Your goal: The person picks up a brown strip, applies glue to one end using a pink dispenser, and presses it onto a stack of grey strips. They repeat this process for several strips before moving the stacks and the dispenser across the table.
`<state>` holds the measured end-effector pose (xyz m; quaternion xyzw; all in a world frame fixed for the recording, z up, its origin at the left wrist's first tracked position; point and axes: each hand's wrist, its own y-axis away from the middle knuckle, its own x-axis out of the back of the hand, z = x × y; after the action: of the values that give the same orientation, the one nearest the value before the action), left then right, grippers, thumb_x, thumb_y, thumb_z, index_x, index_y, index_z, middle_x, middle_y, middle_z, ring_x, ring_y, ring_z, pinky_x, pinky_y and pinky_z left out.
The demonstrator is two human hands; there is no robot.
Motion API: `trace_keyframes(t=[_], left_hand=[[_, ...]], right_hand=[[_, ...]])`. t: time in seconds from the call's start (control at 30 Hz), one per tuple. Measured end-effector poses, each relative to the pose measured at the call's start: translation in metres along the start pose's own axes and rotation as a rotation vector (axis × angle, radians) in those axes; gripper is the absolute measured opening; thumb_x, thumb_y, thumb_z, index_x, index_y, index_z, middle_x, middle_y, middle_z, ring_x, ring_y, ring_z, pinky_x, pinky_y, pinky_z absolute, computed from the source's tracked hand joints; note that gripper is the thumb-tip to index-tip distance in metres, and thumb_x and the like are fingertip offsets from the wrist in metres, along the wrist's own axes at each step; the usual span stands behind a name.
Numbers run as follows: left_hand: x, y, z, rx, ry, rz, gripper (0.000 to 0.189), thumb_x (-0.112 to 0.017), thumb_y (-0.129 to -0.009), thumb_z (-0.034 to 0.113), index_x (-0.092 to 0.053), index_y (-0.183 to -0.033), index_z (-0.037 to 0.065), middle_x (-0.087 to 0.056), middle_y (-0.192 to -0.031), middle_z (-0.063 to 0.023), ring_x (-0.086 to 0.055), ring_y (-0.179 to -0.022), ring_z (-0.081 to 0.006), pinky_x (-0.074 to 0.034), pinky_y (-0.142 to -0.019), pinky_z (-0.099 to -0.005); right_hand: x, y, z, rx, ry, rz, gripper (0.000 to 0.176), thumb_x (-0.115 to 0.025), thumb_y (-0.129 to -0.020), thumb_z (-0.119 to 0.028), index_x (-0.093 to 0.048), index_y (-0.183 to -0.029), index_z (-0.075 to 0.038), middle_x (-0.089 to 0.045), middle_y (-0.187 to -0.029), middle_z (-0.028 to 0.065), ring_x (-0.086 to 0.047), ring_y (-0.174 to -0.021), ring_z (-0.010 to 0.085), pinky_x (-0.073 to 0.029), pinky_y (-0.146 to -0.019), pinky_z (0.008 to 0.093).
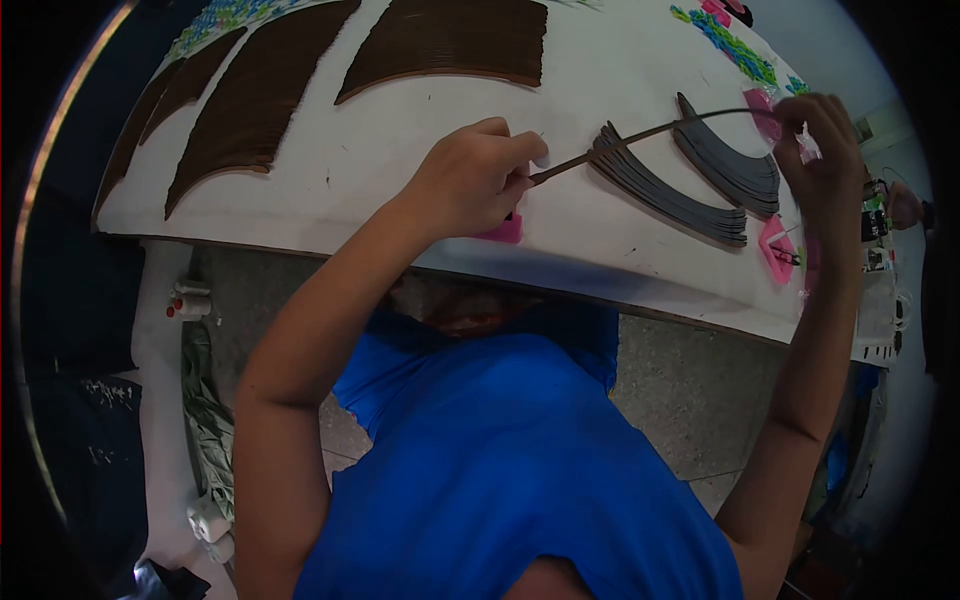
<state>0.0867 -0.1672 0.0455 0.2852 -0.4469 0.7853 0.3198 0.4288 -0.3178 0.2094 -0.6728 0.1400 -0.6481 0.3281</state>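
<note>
A long, thin, dark strip (655, 130) is stretched in a slight upward bow between my two hands above the white table. My left hand (475, 175) pinches its near end, close to the table's front edge. At the far right, my right hand (822, 140) is closed on the other end, raised higher. Below the strip lie two curved fans of grey-black strips, one nearer (665, 195) and one farther (730, 160). Something pink (505, 229) shows partly behind my left wrist.
On the table (400, 170), wide dark brown layers of strips, one in the middle (450, 45) and others at left (255, 105), lie spread out. A pink triangular piece (776, 252) sits at the right edge. A green and blue pile (738, 50) lies at the back right.
</note>
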Motion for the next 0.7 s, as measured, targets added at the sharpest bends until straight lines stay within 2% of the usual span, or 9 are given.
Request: trace_keyframes(t=[0.13, 0.2, 0.23, 0.27, 0.3, 0.37, 0.53, 0.6, 0.7], left_hand=[[0.003, -0.004, 0.002, 0.012, 0.068, -0.013, 0.024, -0.077, -0.089, -0.001, -0.065, -0.109, 0.005, -0.074, -0.088, -0.006, -0.07, -0.086, -0.0205, -0.058, -0.076, -0.0346], [0.021, -0.005, 0.005, 0.488, 0.707, -0.176, 0.016, -0.074, -0.095, 0.0, -0.065, -0.107, 0.005, -0.074, -0.094, -0.0037, -0.07, -0.093, -0.0145, -0.057, -0.079, -0.0329], [0.027, -0.003, 0.001, 0.488, 0.697, -0.169, 0.016, -0.074, -0.095, 0.0, -0.065, -0.107, 0.005, -0.074, -0.094, -0.0037, -0.07, -0.093, -0.0145, -0.057, -0.079, -0.0329], [0.034, 0.0, -0.005, 0.49, 0.928, -0.153, 0.016, -0.074, -0.095, 0.001, -0.066, -0.108, 0.006, -0.073, -0.094, -0.0034, -0.069, -0.092, -0.0129, -0.056, -0.079, -0.0312], [0.04, 0.004, -0.011, 0.486, 1.157, -0.133, 0.016, -0.074, -0.095, 0.002, -0.067, -0.109, 0.006, -0.073, -0.094, -0.0032, -0.068, -0.09, -0.0114, -0.055, -0.078, -0.0295], [0.05, 0.012, -0.023, 0.466, 1.293, -0.12, 0.016, -0.073, -0.094, 0.001, -0.067, -0.108, 0.007, -0.072, -0.097, -0.0025, -0.068, -0.09, -0.0113, -0.054, -0.079, -0.0289], [0.063, 0.027, -0.034, 0.468, 1.53, -0.078, 0.015, -0.069, -0.093, 0.0, -0.066, -0.106, 0.008, -0.071, -0.102, -0.0019, -0.066, -0.088, -0.0108, -0.052, -0.079, -0.0278], [0.065, 0.032, -0.037, 0.485, 1.585, -0.085, 0.014, -0.068, -0.093, 0.001, -0.066, -0.105, 0.009, -0.071, -0.099, -0.0024, -0.065, -0.086, -0.0112, -0.049, -0.077, -0.0282], [0.067, 0.04, -0.044, 0.492, 1.612, -0.082, 0.013, -0.066, -0.093, 0.001, -0.066, -0.104, 0.009, -0.071, -0.097, -0.0028, -0.063, -0.082, -0.0116, -0.047, -0.075, -0.0276]], right_hand=[[-0.005, -0.033, -0.041, 0.106, -0.024, 0.091, 0.024, -0.063, -0.088, 0.006, -0.066, -0.111, 0.0, -0.064, -0.1, 0.0057, -0.062, -0.094, 0.0165, -0.05, -0.09, 0.0307], [-0.007, -0.038, -0.033, 0.164, -0.077, 0.183, 0.023, -0.062, -0.092, 0.005, -0.065, -0.114, 0.001, -0.063, -0.103, 0.0051, -0.059, -0.094, 0.014, -0.048, -0.09, 0.0278], [-0.005, -0.032, 0.005, 0.006, -0.236, 0.05, 0.023, -0.061, -0.089, 0.006, -0.065, -0.111, 0.0, -0.061, -0.099, 0.0023, -0.059, -0.093, 0.0129, -0.049, -0.089, 0.0287], [-0.004, -0.026, 0.033, -0.15, -0.395, -0.086, 0.025, -0.06, -0.086, 0.007, -0.064, -0.108, -0.002, -0.059, -0.094, -0.0005, -0.058, -0.092, 0.0118, -0.049, -0.088, 0.0297], [-0.005, -0.02, 0.048, -0.137, -0.402, -0.077, 0.025, -0.06, -0.086, 0.007, -0.064, -0.108, -0.002, -0.059, -0.094, -0.0005, -0.058, -0.092, 0.0118, -0.049, -0.088, 0.0297], [-0.016, -0.014, 0.062, -0.409, -0.705, -0.352, 0.017, -0.056, -0.088, 0.0, -0.06, -0.103, -0.006, -0.049, -0.092, -0.0045, -0.049, -0.089, 0.0077, -0.043, -0.084, 0.0247], [-0.046, 0.009, 0.035, -0.518, -0.771, -0.373, 0.007, -0.056, -0.086, -0.011, -0.055, -0.093, -0.011, -0.045, -0.087, -0.0047, -0.043, -0.08, 0.0066, -0.035, -0.075, 0.0215], [-0.053, 0.019, 0.027, -0.736, -1.071, -0.462, 0.007, -0.056, -0.085, -0.01, -0.056, -0.092, -0.01, -0.048, -0.087, -0.003, -0.043, -0.078, 0.0066, -0.034, -0.071, 0.0223], [-0.068, 0.035, 0.028, -0.85, -1.257, -0.521, 0.006, -0.055, -0.086, -0.011, -0.057, -0.091, -0.008, -0.051, -0.088, -0.0007, -0.044, -0.078, 0.0072, -0.036, -0.069, 0.0237]])
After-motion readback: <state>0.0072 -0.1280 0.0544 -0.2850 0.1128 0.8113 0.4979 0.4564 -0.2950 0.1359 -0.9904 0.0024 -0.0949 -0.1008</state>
